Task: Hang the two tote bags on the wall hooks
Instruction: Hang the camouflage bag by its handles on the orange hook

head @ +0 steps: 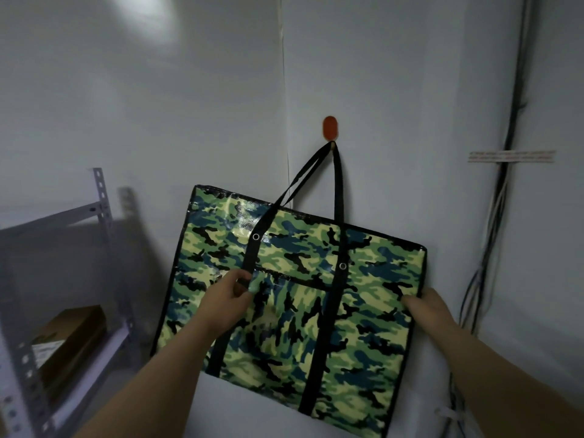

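A green camouflage tote bag [363,298] with black straps hangs tilted against the white wall, its handle looped over an orange wall hook [330,127]. My left hand [228,295] pinches the bag's front at the left strap, near the pocket edge. My right hand [427,303] grips the bag's right edge. Only one bag and one hook are in view.
A grey metal shelving rack [100,203] stands at the left, with a cardboard box [71,333] on its lower shelf. A bundle of cables [502,191] runs down the wall at the right, beside a strip of tape [510,156].
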